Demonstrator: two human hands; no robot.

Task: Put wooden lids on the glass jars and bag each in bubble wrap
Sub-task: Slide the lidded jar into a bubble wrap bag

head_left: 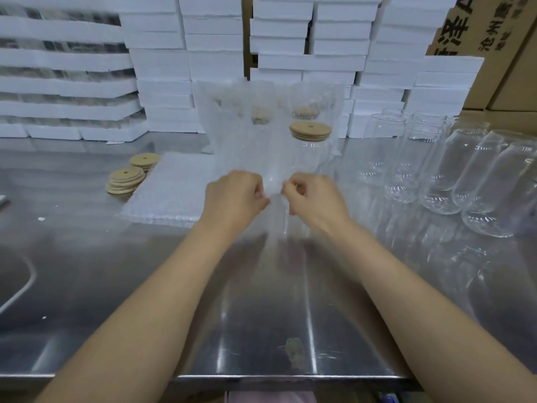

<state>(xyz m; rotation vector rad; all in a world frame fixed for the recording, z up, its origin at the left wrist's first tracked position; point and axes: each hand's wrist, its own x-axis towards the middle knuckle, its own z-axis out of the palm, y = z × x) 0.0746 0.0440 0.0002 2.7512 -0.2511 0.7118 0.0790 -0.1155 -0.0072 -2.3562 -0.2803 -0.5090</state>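
My left hand (235, 196) and my right hand (313, 199) pinch the top edge of a clear bubble-wrap bag (276, 225) between them, above the middle of the steel table (87, 271). The bag hangs blurred towards the table. Just behind my hands stands a glass jar (312, 154) with a wooden lid (310, 130) on it. Further back stand bagged jars (258, 117) with lids showing through the wrap. Loose wooden lids (126, 180) lie stacked to the left. Beside them is a pile of flat bubble-wrap bags (174, 190).
Several empty lidless glass jars (441, 167) stand and lie at the right of the table. Stacks of white foam boxes (215, 53) fill the back. Brown cartons (499, 53) rise at the far right. The table's front edge (261, 378) runs below my forearms.
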